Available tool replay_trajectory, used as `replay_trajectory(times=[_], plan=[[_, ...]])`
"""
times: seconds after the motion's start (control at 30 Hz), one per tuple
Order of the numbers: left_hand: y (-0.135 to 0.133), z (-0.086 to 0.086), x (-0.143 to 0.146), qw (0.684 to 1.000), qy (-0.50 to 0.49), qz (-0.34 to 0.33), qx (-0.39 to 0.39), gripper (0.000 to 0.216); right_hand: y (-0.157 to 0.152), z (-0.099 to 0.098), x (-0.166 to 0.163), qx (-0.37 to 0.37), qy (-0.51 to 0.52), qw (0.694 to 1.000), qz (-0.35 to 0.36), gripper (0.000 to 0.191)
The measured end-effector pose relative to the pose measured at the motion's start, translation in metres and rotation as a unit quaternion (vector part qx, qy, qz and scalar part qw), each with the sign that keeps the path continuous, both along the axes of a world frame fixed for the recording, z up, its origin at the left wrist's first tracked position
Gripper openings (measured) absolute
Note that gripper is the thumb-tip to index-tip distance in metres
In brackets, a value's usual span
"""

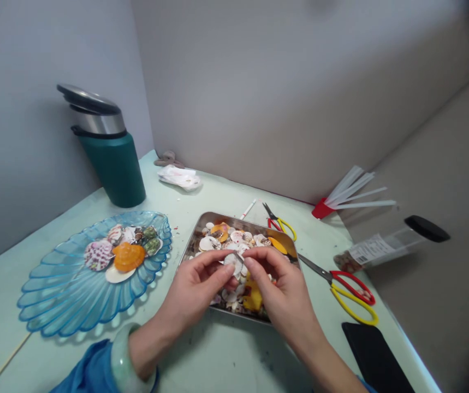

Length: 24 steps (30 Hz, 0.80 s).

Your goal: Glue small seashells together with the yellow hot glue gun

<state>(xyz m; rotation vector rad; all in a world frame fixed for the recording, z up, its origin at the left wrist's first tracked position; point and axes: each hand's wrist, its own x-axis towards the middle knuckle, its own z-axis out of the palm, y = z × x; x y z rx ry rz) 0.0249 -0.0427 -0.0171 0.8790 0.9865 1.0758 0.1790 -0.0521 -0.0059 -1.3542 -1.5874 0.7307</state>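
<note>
Between the fingertips of both hands is a small whitish seashell (233, 266), held above a metal tray (196, 225) full of shells. My left hand (201, 278) pinches its left side with thumb and forefinger. On the other side, the thumb and forefinger of my right hand (277, 278) close on its upper right edge. Orange, white and speckled shells lie in the tray, along with a yellow piece (253, 297) whose kind I cannot make out. The palms hide part of the tray's near side.
At left stands a blue scalloped glass plate (58, 289) bearing several shells, including an orange shell (128, 256). Behind it is a green bottle (115, 164). Large scissors (340, 284), small scissors (277, 221), a red cup of glue sticks (322, 208), a clear jar (381, 251) and a black phone (375, 355) lie rightward.
</note>
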Motion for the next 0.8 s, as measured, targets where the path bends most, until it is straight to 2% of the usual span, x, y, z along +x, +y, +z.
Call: replay_trajectory(times=[0.23,0.4,0.53,0.67,0.8], plan=[[-0.0002,-0.0018,-0.0007,1.0,-0.003,-0.008,0.011,0.037,-0.0022,0.0001,-0.0022,0.075,-0.039,0.996,0.008,0.012],[-0.0005,-0.0015,-0.0006,1.0,-0.003,-0.004,0.008,0.039,-0.0037,-0.0011,-0.0043,0.172,-0.103,0.98,0.016,0.015],[-0.0005,-0.0011,0.0001,1.0,0.0,0.001,0.0,0.041,-0.0039,-0.005,-0.0038,0.241,-0.187,0.952,0.006,0.016],[-0.0004,-0.001,0.0003,1.0,-0.011,0.004,-0.007,0.041,-0.0042,-0.0065,-0.0028,0.318,-0.28,0.906,-0.008,0.019],[-0.0004,-0.0026,0.0003,1.0,-0.01,0.003,-0.008,0.041,-0.0041,-0.0068,-0.0023,0.357,-0.325,0.876,-0.008,0.022]])
